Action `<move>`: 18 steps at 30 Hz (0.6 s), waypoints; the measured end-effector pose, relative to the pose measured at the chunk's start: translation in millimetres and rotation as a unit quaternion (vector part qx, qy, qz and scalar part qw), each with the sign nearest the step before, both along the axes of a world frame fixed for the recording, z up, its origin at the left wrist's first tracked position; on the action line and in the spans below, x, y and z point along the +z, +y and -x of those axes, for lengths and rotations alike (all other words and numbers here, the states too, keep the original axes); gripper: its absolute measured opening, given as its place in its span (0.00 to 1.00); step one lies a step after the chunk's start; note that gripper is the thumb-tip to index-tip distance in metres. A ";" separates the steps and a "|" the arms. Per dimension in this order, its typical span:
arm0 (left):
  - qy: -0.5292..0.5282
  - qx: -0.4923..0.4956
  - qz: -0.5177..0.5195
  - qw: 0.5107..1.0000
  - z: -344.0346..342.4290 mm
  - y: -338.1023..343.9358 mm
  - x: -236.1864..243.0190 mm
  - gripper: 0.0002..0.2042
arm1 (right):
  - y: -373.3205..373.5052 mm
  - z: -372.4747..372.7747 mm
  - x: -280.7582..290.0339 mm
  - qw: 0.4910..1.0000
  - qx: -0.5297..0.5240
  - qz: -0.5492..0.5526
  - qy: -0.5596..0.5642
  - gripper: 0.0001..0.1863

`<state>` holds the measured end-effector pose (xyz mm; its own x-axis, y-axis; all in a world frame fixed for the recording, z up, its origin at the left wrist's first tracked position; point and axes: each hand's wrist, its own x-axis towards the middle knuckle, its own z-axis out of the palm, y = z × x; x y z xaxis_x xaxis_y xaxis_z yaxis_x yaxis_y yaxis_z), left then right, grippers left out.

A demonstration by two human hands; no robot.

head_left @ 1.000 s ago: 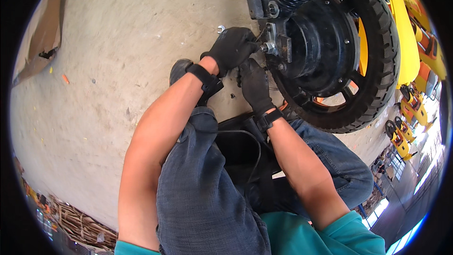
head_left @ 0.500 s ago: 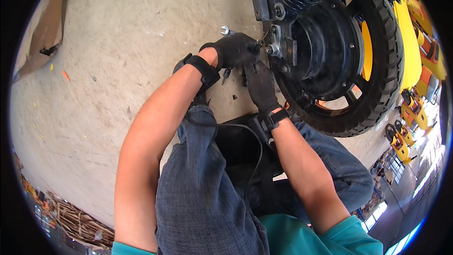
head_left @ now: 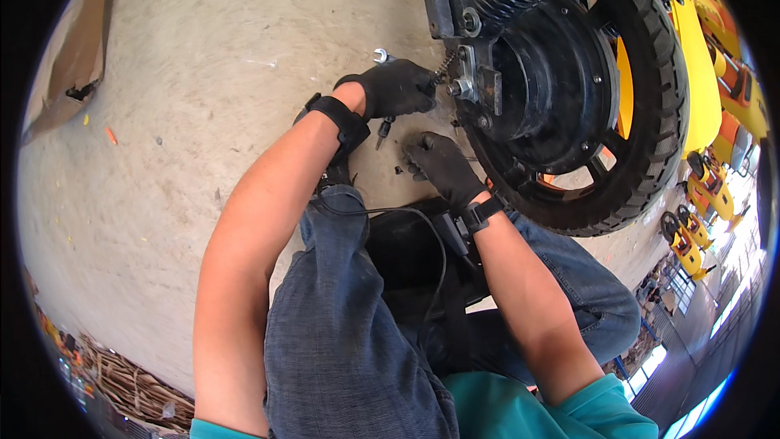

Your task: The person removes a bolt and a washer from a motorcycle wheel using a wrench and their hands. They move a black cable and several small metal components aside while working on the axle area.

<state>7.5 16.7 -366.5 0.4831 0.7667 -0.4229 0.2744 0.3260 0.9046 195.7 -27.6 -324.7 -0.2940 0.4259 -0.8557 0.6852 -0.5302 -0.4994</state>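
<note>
Upper left we've got cardboard [head_left: 77,57]. A wrench [head_left: 380,56] shows in the upper middle, right by the left hand [head_left: 398,89]. That hand is curled, fingertips at a thin dark chain [head_left: 444,69]; we can't tell if it grips the chain. A dark tool [head_left: 384,132] pokes out below it, held or lying we can't say. Centre of frame: right hand [head_left: 447,167], half open, fingers loosely bent, nothing visible in it, apart from the wheel [head_left: 561,89]. Wheel is upper right, its nut [head_left: 457,88] by the plate [head_left: 465,63], no hand on the nut. Progress, our read: wheel mounted, nut already on, tightness not shown; chain looks unsettled, so that part seems unfinished. Far right: yellow vehicles [head_left: 708,183].
</note>
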 end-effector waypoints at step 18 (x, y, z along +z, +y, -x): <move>-0.132 0.142 0.137 0.971 0.8 -14.6 -24.3 0.12 | -10.8 -30.6 1.9 0.998 -0.049 0.051 -0.002 0.11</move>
